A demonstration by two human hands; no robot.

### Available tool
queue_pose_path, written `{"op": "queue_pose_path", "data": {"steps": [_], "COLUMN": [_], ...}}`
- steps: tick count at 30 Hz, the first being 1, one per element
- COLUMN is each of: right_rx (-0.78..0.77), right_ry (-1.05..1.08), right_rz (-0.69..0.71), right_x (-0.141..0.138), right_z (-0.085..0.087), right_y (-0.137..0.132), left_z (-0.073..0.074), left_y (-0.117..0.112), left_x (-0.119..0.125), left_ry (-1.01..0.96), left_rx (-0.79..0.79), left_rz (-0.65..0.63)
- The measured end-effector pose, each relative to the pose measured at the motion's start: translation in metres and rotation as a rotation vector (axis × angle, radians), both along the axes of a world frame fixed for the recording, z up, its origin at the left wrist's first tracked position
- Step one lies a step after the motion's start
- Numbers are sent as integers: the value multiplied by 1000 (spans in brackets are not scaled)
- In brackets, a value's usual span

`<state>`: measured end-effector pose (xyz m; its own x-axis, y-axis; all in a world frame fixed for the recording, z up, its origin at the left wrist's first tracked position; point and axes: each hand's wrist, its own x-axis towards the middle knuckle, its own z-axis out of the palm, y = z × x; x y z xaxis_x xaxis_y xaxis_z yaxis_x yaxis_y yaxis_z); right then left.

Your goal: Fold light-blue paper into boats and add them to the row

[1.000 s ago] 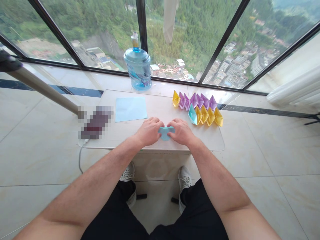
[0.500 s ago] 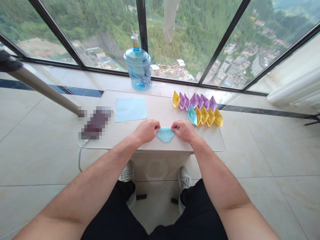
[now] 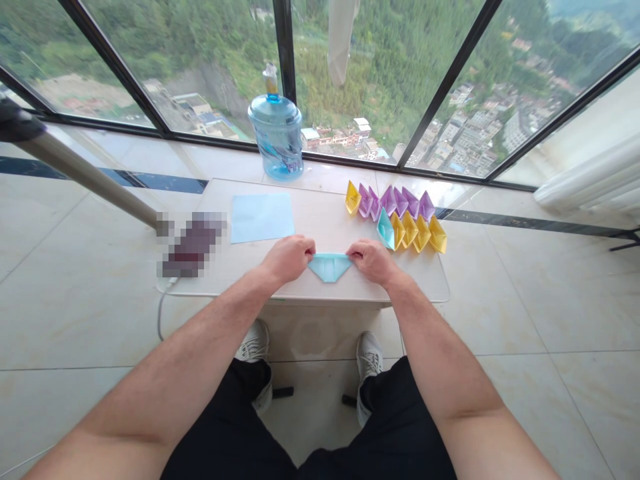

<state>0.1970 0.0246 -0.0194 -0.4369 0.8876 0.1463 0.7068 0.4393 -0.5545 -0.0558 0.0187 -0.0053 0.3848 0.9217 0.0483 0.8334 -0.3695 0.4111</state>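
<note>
A piece of folded light-blue paper (image 3: 330, 268) is stretched between my hands above the near part of the low table. My left hand (image 3: 293, 257) pinches its left upper corner, and my right hand (image 3: 371, 259) pinches the right one. The paper has a straight top edge, slanted sides and a narrow flat bottom. Just beyond my right hand stands a turquoise paper boat (image 3: 385, 230), at the left of a row of yellow paper boats (image 3: 409, 231). Behind them is a row of purple paper boats (image 3: 388, 200) with one yellow boat (image 3: 353, 198) at its left end.
A flat light-blue sheet (image 3: 263, 217) lies on the table (image 3: 240, 267), left of centre. Farther left is a blurred-out dark object (image 3: 193, 245) with a white cable (image 3: 160, 313). A large blue water bottle (image 3: 276, 140) stands behind the table by the window. A pole (image 3: 95, 173) slants in from the left.
My hands have moved slightly apart, the left one outward to the left. The folded paper now spans wider and flatter, with vertical creases showing.
</note>
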Motion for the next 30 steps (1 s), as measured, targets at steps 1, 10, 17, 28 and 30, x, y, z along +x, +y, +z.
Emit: {"op": "queue_pose_path", "data": {"steps": [1,10,17,28,30], "right_rx": [3,48,67,129,168], "right_ry": [-12,-78,-125,-181,-243], "right_rz": [3,23,18,50,35], "right_x": [0,-21,-21,-20,-22], "right_z": [1,2,1,-1,-1], "right_y": [-1,-9,-8,-11,-12], "left_z": [0,-3,-7,-11,-12], "left_y": [0,-8,-11,-10,-8], "left_x": [1,16,22,22,21], "left_ry": [4,-22,-83,-92,-74], "left_rx": [15,72,54,132,166], "left_rz": [-3,-107,-138,-130,-128]}}
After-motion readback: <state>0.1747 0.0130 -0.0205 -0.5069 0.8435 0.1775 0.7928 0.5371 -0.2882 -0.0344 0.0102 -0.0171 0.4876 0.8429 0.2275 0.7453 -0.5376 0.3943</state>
